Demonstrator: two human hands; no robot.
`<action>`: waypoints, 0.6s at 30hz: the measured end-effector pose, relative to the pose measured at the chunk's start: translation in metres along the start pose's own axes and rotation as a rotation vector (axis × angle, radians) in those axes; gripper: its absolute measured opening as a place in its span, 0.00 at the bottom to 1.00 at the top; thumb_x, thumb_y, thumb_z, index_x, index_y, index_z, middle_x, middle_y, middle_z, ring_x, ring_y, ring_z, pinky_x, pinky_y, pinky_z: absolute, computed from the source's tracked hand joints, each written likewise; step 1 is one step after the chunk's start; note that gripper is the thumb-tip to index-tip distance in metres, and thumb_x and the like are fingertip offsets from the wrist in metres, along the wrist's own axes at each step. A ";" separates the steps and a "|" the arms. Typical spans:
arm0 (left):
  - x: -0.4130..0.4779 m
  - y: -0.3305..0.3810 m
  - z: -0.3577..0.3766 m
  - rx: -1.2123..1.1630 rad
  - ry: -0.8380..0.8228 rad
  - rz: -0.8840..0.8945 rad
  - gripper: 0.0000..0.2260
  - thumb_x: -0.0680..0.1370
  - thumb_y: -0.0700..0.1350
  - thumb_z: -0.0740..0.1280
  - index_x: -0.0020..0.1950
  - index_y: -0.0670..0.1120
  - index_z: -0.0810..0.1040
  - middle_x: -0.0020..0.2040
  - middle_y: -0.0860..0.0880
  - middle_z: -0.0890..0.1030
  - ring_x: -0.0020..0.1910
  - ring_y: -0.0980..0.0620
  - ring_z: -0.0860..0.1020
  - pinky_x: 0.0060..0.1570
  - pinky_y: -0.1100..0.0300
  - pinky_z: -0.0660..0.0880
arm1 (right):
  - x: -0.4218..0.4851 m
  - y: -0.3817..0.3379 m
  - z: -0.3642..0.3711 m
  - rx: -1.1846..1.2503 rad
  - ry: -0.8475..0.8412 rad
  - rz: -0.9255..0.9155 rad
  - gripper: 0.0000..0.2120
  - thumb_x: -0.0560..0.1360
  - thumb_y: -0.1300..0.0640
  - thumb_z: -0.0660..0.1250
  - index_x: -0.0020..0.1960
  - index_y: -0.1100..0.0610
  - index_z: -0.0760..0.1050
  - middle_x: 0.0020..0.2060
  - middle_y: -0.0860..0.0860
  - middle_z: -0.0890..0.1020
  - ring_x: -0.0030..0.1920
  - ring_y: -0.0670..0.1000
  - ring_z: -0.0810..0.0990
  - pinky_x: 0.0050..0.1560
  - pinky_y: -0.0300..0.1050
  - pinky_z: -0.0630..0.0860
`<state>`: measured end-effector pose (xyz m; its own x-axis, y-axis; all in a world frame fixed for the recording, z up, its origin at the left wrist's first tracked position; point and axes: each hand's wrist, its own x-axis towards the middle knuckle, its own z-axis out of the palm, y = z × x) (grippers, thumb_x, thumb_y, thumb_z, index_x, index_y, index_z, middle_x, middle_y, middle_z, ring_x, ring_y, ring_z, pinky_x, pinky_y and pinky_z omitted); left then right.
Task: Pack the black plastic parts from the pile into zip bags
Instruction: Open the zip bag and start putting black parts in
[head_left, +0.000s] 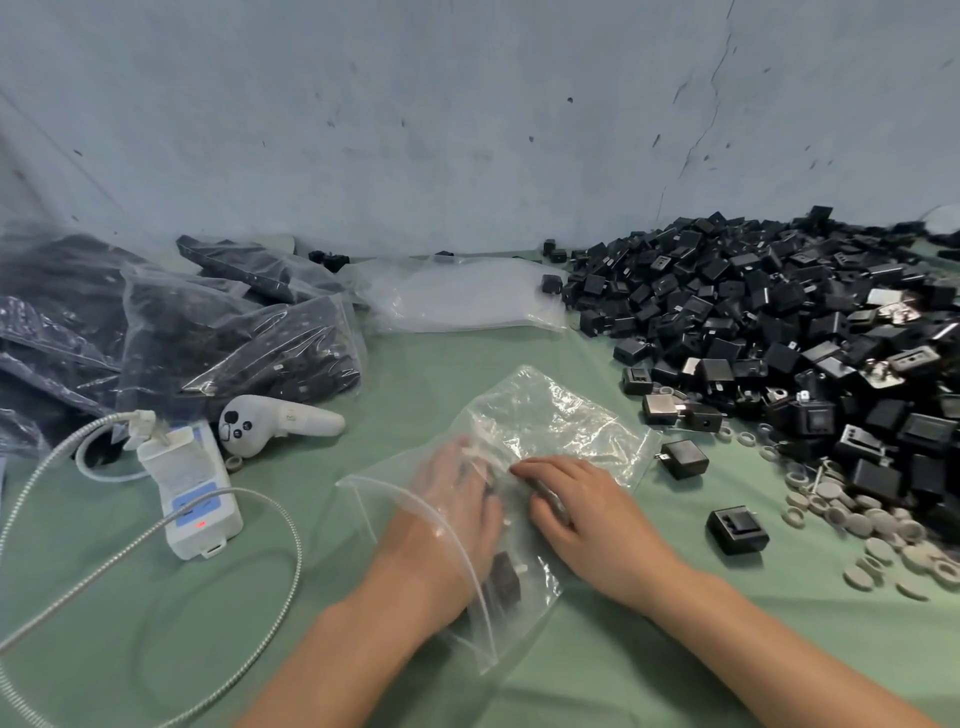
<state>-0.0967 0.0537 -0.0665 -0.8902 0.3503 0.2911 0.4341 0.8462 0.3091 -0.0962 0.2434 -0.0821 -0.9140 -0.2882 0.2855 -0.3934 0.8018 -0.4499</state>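
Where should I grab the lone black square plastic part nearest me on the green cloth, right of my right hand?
Pinch the black square plastic part across its two flat opposite side walls, coming down from above with the right hand, which is closest. It lies flat on the green cloth, apart from the pile, recessed face up, so its sides look free.

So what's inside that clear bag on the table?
The left hand reaches inside the zip bag, and one black plastic part lies by its wrist. Whatever sits under the palm or the right hand resting on top is hidden.
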 end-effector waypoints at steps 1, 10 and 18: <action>-0.003 0.003 0.001 -0.002 0.020 -0.046 0.16 0.83 0.49 0.55 0.70 0.48 0.68 0.65 0.47 0.66 0.62 0.50 0.67 0.67 0.61 0.62 | 0.000 0.000 0.000 -0.001 -0.003 0.000 0.18 0.81 0.53 0.59 0.70 0.49 0.72 0.65 0.42 0.76 0.67 0.46 0.71 0.71 0.43 0.63; 0.013 0.005 -0.005 0.175 -0.139 -0.141 0.19 0.84 0.54 0.51 0.72 0.50 0.67 0.63 0.47 0.77 0.62 0.44 0.70 0.66 0.53 0.64 | -0.001 -0.003 0.000 -0.014 -0.005 0.010 0.21 0.81 0.53 0.58 0.74 0.47 0.69 0.70 0.42 0.72 0.70 0.46 0.67 0.73 0.40 0.60; 0.014 0.003 0.001 0.019 -0.089 -0.110 0.13 0.83 0.52 0.57 0.62 0.47 0.74 0.61 0.47 0.76 0.61 0.46 0.73 0.64 0.55 0.65 | 0.000 -0.002 0.001 -0.035 -0.015 0.072 0.27 0.81 0.52 0.57 0.79 0.49 0.57 0.68 0.48 0.73 0.68 0.50 0.70 0.67 0.40 0.61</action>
<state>-0.1080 0.0614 -0.0621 -0.9415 0.2882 0.1746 0.3308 0.8886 0.3176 -0.0958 0.2414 -0.0816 -0.9413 -0.2365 0.2410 -0.3231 0.8383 -0.4392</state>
